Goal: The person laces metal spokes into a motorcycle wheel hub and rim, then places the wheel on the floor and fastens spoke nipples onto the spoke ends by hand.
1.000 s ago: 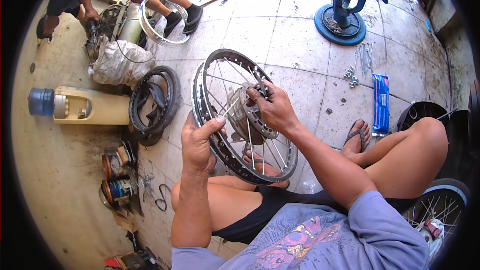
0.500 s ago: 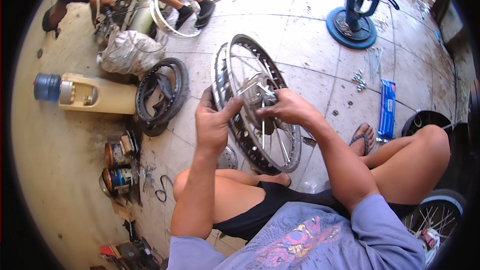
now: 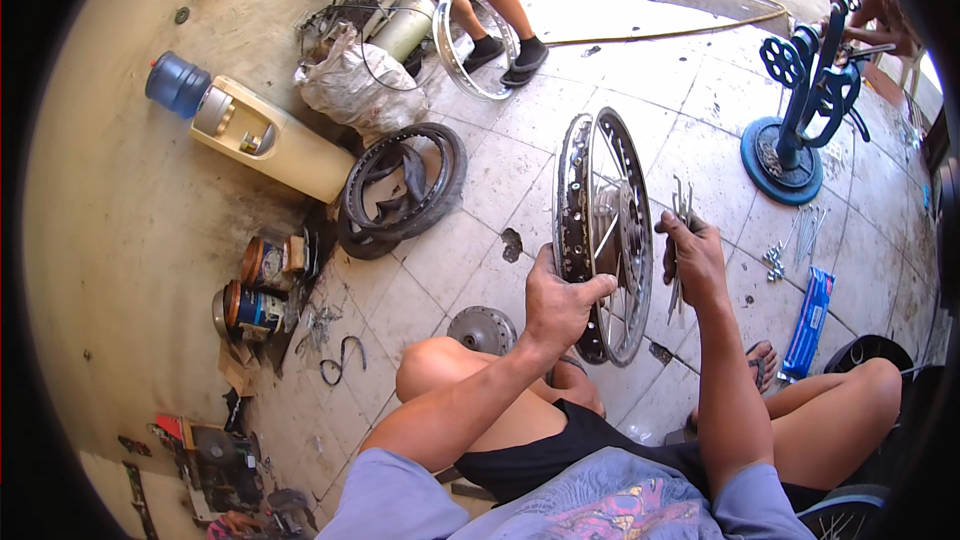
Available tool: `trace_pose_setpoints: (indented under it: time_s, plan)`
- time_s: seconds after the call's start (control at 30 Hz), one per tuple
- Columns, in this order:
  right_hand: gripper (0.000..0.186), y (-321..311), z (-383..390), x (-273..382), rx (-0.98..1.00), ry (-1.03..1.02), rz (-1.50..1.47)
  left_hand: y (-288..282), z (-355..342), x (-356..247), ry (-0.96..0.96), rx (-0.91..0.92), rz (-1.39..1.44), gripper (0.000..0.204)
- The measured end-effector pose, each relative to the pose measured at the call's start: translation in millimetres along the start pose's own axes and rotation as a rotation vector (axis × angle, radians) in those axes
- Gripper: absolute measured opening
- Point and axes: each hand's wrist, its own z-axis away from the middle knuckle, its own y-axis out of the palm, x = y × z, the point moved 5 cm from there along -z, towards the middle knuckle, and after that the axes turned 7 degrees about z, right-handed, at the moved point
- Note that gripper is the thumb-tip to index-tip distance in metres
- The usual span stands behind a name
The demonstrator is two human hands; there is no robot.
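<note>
Turned more edge-on, the wheel (image 3: 574, 190) is held over the floor (image 3: 480, 260) by the left hand (image 3: 562, 308), fingers clamped on it; the right hand (image 3: 699, 258) has been drawn away, fingers clamped on loose spokes (image 3: 682, 206), seemingly left to fit; others appear fitted already.

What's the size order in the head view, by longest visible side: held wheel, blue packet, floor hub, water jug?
Largest to smallest:
1. Wheel, in the left hand
2. Blue packet
3. Floor hub and water jug: look alike, so unranked
</note>
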Motion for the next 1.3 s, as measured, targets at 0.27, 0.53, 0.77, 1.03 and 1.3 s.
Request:
trace_pose_setpoints:
  time_s: [0.27,0.53,0.77,1.03,1.3]
  plan:
    - [0.041,-7.0,-1.1,-10.4,-0.188,-0.072,-0.007,-9.0,-12.5,-14.7,-0.192,0.059,0.333,0.042]
    - [0.040,-3.3,-9.3,3.4,-0.213,-0.098,0.112,-35.4,-26.4,-13.8,-0.248,0.046,0.277,0.049]
    - [0.035,10.2,-4.6,1.2,-0.106,-0.084,0.004,-42.4,-15.3,-5.4,-0.325,0.036,0.212,0.057]
    - [0.030,36.2,-0.9,-16.6,-0.153,-0.310,0.333,-22.1,-5.1,-13.1,-0.281,0.088,0.230,0.058]
    - [0.028,28.1,-8.1,-16.2,-0.118,-0.257,0.318,-15.4,-8.1,-16.5,-0.275,0.140,0.253,0.068]
